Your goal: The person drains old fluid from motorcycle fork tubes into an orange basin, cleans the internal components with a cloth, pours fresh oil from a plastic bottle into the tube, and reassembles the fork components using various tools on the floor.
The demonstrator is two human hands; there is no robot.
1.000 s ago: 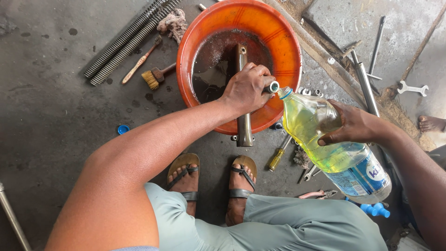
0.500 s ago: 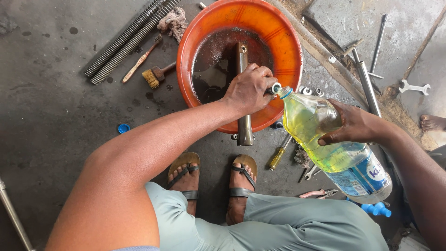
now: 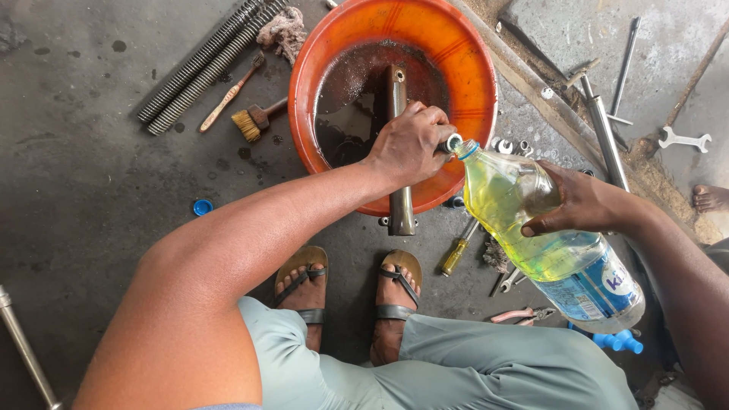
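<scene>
Plastic bottle [image 3: 554, 243] of yellow liquid is tilted by right hand [image 3: 581, 203], mouth meeting metal tube [image 3: 398, 152]; left hand [image 3: 410, 144] grips tube steady over orange basin [image 3: 463, 68].

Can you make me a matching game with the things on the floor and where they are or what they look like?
Things:
1. plastic bottle
2. orange basin
3. small brush
4. blue cap

Descriptions:
A. lies alone on the dark floor, left of the arm
B. has dark liquid and a metal tube in it
C. is tilted, with yellow liquid inside
D. lies left of the basin, bristles pointing left

Pairs: 1-C, 2-B, 3-D, 4-A
</scene>
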